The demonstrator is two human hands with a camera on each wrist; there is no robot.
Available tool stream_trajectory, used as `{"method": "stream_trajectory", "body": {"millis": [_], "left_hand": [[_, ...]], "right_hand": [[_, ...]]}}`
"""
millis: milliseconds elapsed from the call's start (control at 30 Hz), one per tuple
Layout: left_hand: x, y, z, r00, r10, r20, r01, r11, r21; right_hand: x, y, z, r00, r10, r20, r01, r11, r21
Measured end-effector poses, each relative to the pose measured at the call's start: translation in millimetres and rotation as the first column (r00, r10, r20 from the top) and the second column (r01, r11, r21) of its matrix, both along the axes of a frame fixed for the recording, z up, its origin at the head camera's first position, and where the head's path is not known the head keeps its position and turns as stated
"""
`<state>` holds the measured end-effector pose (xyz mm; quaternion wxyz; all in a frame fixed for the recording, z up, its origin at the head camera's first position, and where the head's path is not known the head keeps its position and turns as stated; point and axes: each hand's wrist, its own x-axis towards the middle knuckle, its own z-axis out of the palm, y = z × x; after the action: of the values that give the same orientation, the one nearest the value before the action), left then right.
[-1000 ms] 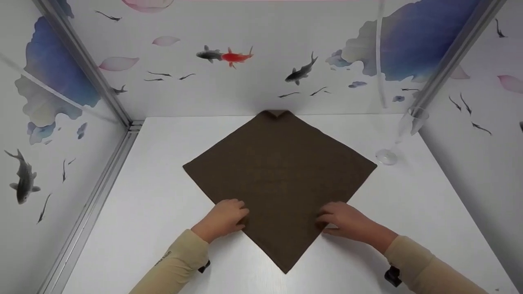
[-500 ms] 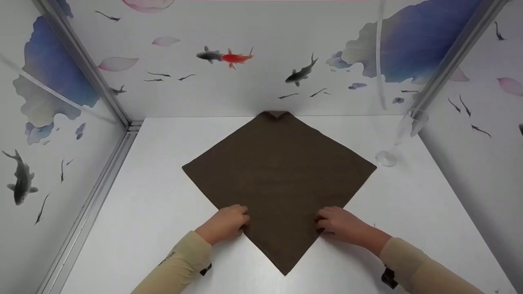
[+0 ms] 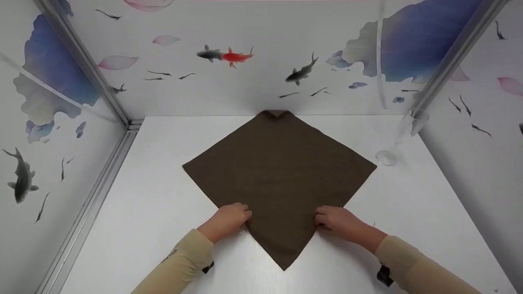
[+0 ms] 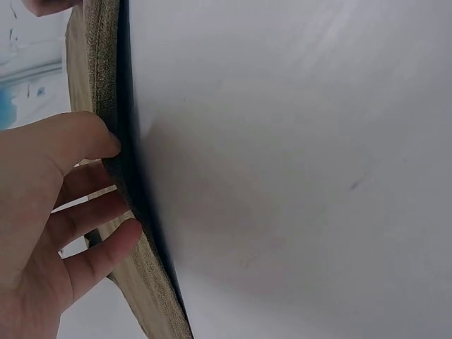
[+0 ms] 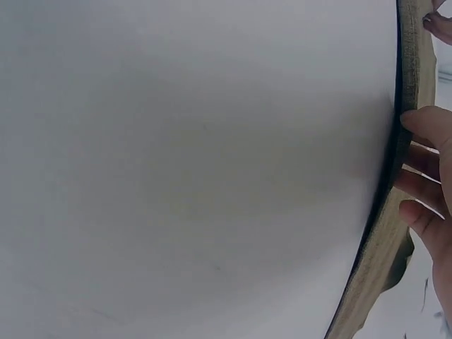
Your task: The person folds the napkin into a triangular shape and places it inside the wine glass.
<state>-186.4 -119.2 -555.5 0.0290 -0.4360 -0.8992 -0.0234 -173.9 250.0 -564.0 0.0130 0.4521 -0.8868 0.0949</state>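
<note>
A brown cloth napkin (image 3: 278, 171) lies as a diamond on the white table, one corner toward me. At its far corner, a small tip is folded over against the back wall. My left hand (image 3: 229, 219) pinches the lower left edge, and my right hand (image 3: 345, 222) pinches the lower right edge across from it. Between the hands the near part of the napkin bows slightly. In the left wrist view the thumb presses the napkin's edge (image 4: 106, 70), with the fingers behind it. The right wrist view shows the right thumb (image 5: 424, 123) on the opposite edge.
A clear stemmed glass (image 3: 386, 158) stands at the right, close to the napkin's right corner. White walls with painted fish (image 3: 300, 74) and metal corner posts (image 3: 86, 61) enclose the table at the back and sides.
Both hands have shifted slightly inward and taken hold of the napkin's near edges. The near corner has drawn back a little from me, and the edges there now curve.
</note>
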Motion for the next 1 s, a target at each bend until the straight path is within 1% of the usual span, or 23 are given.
{"method": "stream_trajectory", "body": {"millis": [67, 167, 333, 467, 600, 667, 767, 867, 1000], "left_hand": [[-0.3, -0.1, -0.5, 1.000, 0.007, -0.016, -0.007, 1.000, 0.009], [-0.4, -0.6, -1.3, 0.999, 0.023, -0.032, -0.022, 1.000, 0.019], [-1.2, -1.6, -0.1, 0.999, 0.049, -0.001, -0.049, 0.997, 0.051], [-2.5, -2.5, 3.2, 0.998, 0.049, 0.038, -0.052, 0.995, 0.080], [-4.5, -3.6, 4.2, 0.997, 0.053, 0.063, -0.058, 0.995, 0.079], [-5.7, -4.5, 3.8, 0.997, 0.059, 0.058, -0.064, 0.995, 0.083], [-7.4, -5.6, 4.8, 0.996, 0.072, 0.051, -0.077, 0.992, 0.096], [-8.6, -6.6, 6.8, 0.995, 0.083, 0.063, -0.090, 0.989, 0.120], [-9.1, -7.9, 9.7, 0.989, 0.101, 0.108, -0.116, 0.983, 0.143]], "right_hand": [[1.0, -0.2, 1.4, 0.999, -0.035, 0.013, 0.035, 0.999, -0.009], [1.2, -0.2, 1.9, 0.998, -0.055, 0.006, 0.055, 0.998, -0.029], [-0.9, 0.0, 1.5, 0.999, -0.050, -0.008, 0.050, 0.997, -0.066], [-3.8, -0.3, 3.2, 1.000, -0.028, -0.008, 0.028, 0.997, -0.072], [-7.1, -1.0, 4.6, 0.999, -0.004, -0.040, 0.001, 0.997, -0.071], [-8.1, -1.7, 6.0, 0.999, -0.009, -0.053, 0.005, 0.997, -0.073], [-9.2, -3.1, 9.0, 0.997, -0.035, -0.066, 0.031, 0.998, -0.061], [-9.2, -3.8, 12.1, 0.996, -0.072, -0.056, 0.069, 0.996, -0.050], [-7.8, -3.2, 15.2, 0.993, -0.119, -0.024, 0.118, 0.991, -0.066]]}}
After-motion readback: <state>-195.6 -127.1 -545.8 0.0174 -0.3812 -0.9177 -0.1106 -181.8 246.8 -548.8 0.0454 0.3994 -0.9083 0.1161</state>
